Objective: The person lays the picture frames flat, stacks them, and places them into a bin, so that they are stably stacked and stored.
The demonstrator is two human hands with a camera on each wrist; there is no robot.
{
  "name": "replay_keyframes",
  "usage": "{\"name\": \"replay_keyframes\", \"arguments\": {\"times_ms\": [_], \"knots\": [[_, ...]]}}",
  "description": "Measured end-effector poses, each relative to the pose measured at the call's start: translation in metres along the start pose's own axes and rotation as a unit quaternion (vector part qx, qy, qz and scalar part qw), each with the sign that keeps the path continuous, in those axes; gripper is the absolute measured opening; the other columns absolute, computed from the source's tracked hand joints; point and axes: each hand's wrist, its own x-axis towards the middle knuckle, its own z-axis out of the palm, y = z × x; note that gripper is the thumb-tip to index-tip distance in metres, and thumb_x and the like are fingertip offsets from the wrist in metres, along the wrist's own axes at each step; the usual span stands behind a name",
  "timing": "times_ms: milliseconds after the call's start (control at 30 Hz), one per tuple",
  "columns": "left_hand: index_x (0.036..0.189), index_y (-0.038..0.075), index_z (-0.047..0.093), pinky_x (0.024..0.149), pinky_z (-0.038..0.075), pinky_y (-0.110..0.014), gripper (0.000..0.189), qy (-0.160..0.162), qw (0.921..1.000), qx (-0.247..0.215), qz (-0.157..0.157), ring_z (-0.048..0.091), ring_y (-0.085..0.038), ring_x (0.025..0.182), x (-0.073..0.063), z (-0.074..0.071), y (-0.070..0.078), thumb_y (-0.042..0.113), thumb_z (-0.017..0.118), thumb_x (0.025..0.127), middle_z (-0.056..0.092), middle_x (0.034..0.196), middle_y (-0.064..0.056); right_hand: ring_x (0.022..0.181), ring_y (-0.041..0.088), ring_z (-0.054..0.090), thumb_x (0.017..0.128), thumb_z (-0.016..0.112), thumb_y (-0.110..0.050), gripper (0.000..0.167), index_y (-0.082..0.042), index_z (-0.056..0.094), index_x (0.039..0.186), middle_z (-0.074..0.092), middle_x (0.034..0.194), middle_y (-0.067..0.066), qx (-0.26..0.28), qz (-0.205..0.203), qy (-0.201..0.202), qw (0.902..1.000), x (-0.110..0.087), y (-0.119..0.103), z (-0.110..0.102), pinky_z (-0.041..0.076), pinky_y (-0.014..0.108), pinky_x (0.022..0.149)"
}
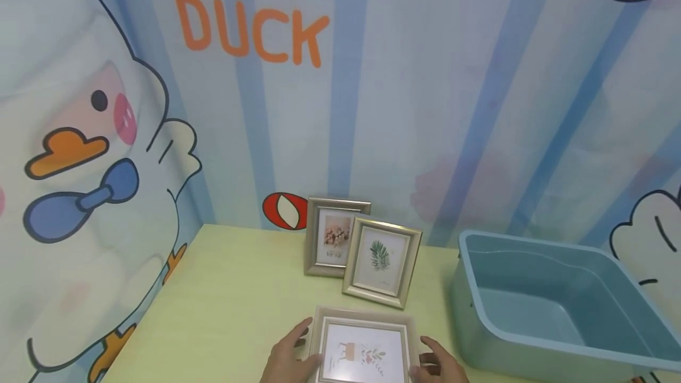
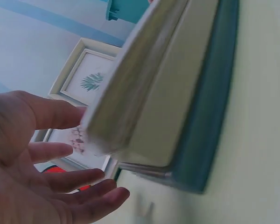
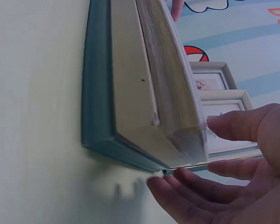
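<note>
Over the pale yellow table, in the head view, a rectangular champagne-coloured picture frame lies face up between left hand and right hand, print upright to the person; cut off below, its long axis is unclear. In the left wrist view, loosely spread fingers flank it, above a flat cream layer and teal layer. In the right wrist view, that hand is likewise wide, thumb at the frame's edge.

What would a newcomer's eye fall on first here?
In the head view, probably the orange DUCK lettering, high on the wall left of center, and the big duck at far left. Next comes the blue-green tub at right, then the nearest frame at bottom center, between left hand and right hand.
</note>
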Motion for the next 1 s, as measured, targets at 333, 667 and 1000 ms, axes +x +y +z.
{"name": "replay_keyframes", "arguments": {"times_ms": [333,667,1000], "knots": [[0.147,0.007,0.047,0.093,0.053,-0.062,0.067,-0.001,0.9969,0.039,0.068,0.051,-0.053,0.126,0.039,-0.032,0.018,0.009,0.075,0.085,0.051,0.143,-0.031,0.111,0.045,0.063,0.092,0.069,-0.012,0.056,0.005,0.048,0.141,0.063,0.121,0.029,-0.065,-0.045,0.164,0.9832,0.021,-0.056,-0.003,0.06,0.049,0.085],[0.153,0.006,0.038,0.101,0.051,-0.058,0.065,-0.146,0.9856,-0.057,0.065,0.052,-0.049,0.13,0.107,-0.035,0.028,0.01,0.066,0.094,0.044,0.148,-0.033,0.136,0.051,0.041,0.093,0.066,-0.006,0.069,-0.002,0.033,0.153,0.039,0.148,0.034,-0.092,-0.121,0.254,0.9551,0.078,-0.086,-0.013,0.044,0.064,0.105],[0.155,0.005,0.031,0.1,0.049,-0.063,0.065,-0.197,0.9765,-0.079,0.036,0.056,-0.047,0.127,0.141,-0.018,0.028,0.003,0.059,0.097,0.041,0.15,-0.033,0.139,0.052,0.035,0.096,0.059,-0.004,0.071,-0.006,0.023,0.157,0.034,0.152,0.033,-0.13,-0.138,0.222,0.9563,0.113,-0.096,-0.025,0.036,0.068,0.109]]}}
